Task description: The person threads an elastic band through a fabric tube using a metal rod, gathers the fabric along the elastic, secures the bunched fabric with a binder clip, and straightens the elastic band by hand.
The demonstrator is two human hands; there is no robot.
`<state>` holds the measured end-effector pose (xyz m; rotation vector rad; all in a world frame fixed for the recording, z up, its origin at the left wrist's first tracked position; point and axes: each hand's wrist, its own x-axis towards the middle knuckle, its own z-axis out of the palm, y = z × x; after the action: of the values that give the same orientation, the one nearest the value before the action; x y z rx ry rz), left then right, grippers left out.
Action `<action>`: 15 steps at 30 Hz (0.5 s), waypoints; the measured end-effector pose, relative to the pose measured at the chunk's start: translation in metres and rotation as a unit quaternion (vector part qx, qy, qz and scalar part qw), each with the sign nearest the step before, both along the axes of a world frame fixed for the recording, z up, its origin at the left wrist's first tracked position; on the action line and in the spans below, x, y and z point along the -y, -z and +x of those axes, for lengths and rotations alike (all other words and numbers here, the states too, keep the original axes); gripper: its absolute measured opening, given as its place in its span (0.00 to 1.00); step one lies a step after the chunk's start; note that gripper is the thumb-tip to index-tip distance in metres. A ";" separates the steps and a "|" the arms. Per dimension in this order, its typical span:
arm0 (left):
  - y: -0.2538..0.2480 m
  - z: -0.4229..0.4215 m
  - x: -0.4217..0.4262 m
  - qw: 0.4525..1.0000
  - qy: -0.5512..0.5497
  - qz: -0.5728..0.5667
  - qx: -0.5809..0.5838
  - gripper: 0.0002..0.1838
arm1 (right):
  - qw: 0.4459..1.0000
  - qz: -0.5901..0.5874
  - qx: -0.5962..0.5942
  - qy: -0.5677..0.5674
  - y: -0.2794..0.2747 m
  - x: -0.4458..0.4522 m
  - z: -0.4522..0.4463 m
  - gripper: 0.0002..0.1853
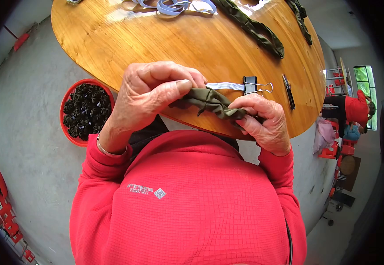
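Red grid-textured top nearest; left hand and right hand, fingers pinching gathered olive cloth, probably steady it beside clipped white elastic.

Ribbon coil — top cut off | white elastic — left end hidden

Grey floor, glossy wooden table, bright window far right.

White elastic, green fabric and a heaped basket suggest a textile workshop.
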<state>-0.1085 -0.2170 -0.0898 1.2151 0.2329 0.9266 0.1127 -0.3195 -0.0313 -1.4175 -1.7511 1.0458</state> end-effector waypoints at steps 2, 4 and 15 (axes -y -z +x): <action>-0.002 -0.001 0.000 0.999 0.022 -0.049 0.000 0.06 | 1.000 -0.006 -0.004 -0.008 -0.002 0.000 -0.001 0.14; -0.002 -0.002 -0.002 0.996 0.033 -0.082 -0.015 0.06 | 1.000 -0.022 -0.012 -0.014 -0.003 0.000 -0.001 0.14; -0.013 0.004 -0.004 0.978 0.095 -0.169 -0.077 0.08 | 1.000 -0.011 -0.022 -0.013 -0.003 0.000 -0.004 0.14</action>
<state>-0.1042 -0.2134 -0.0767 0.9733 0.3757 0.5979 0.1082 -0.3196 -0.0278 -1.3783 -1.7361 1.1048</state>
